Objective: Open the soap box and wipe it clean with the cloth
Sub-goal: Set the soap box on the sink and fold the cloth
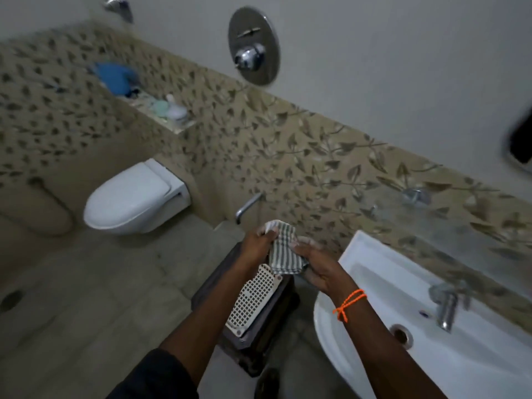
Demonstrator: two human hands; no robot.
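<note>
Soap box: perforated cream tray part [253, 300] lay tilted on a dark stool-like surface [259, 335] below the hands, betw. toilet and basin; rest of box not made out — prob. under the cloth, can't tell.
Cloth: striped grey/white cloth [283, 251] was bunched betw. both hands, lower edge touching the tray's top end.
Left hand: left hand [256, 244] was closed, fingers pinching the cloth's upper fold.
Right hand: right hand [313, 266] was curled round the cloth's lower part from beneath; whether it also cupped a box part was hidden.
Handling, box: judged light, stiff plastic, likely slick w/ soap film; grid holes snag cloth. Best held by the solid rim/short ends, not the grid.
Handling, cloth: soft, limp — needs bunching to press.
Surroundings: white basin [359, 283] just beside on the right, tap [444, 306] at its far side; toilet [135, 197] well apart, left.
Obstruction: none betw. hands and tray; tray sat tilted, could slide off the stool.
</note>
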